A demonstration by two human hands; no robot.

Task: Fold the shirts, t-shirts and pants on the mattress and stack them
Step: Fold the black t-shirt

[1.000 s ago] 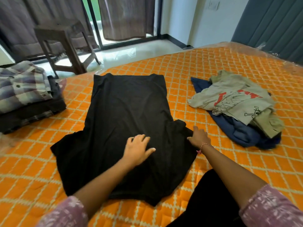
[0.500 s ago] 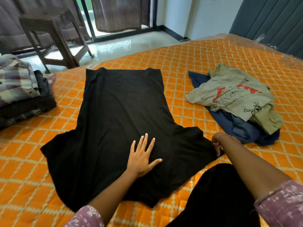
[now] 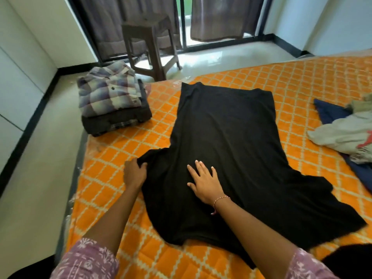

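On the far left, near the mattress point(image 3: 112, 150) corner, I see the stack point(image 3: 112, 105): a plaid shirt point(image 3: 106, 91) lies folded on top of darker folded clothes. I take it the stack sits out at the edge so the middle is free for spreading.

Next comes my left hand point(image 3: 133, 173). Its fingers are curled round the bunched left sleeve of the black tee point(image 3: 225, 154), pinching the cloth just where it meets the orange quilting. I judge the sleeve is held this way to be drawn out flat or turned inward over the body.

The tee lies spread across the middle of the mattress, its collar end toward me and its hem toward the window. The cloth looks mostly smooth, with the right sleeve splayed out loose.

My right hand point(image 3: 203, 182) rests flat on the tee near the chest, fingers straight and spread, gripping nothing. I read it as an anchor, pressing the body down so a tug on the sleeve does not drag the whole garment sideways.

At the far right edge lies the unfolded pile point(image 3: 342, 133), a pale tee over something navy, well apart from the black one. By my reckoning the task is partway through.
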